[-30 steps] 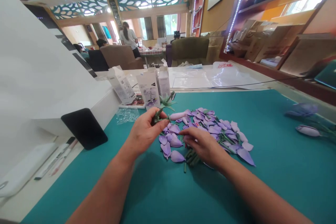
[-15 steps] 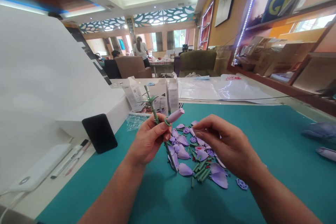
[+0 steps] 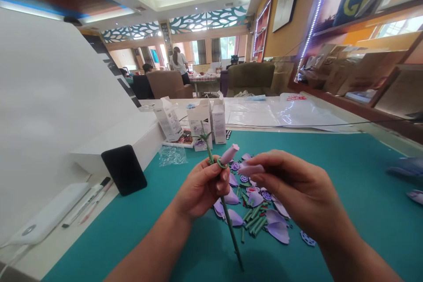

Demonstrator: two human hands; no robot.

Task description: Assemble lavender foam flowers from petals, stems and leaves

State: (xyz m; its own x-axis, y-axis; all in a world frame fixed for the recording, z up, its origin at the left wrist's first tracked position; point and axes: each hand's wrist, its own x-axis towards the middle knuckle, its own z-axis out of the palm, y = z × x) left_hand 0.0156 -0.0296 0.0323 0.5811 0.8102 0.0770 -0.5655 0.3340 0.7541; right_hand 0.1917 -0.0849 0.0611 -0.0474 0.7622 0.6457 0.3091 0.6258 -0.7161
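My left hand is closed around a green plastic flower stem with small leaves near its top. A pale purple flower bud with a green ring at its base sticks up from the same grip. Close on the right, my right hand pinches a pale purple petal piece between thumb and fingers, a small gap away from the bud. Beneath both hands lies a pile of purple petals, green stem tubes and spoked purple discs.
A black phone-like slab leans on a white box at left, with pens beside it. Small opened cartons and a clear plastic bag stand behind the teal mat. More purple pieces lie far right.
My right hand now shows a petal piece in its pinch, held near the bud. My left hand has shifted slightly right and down with the stem and bud.
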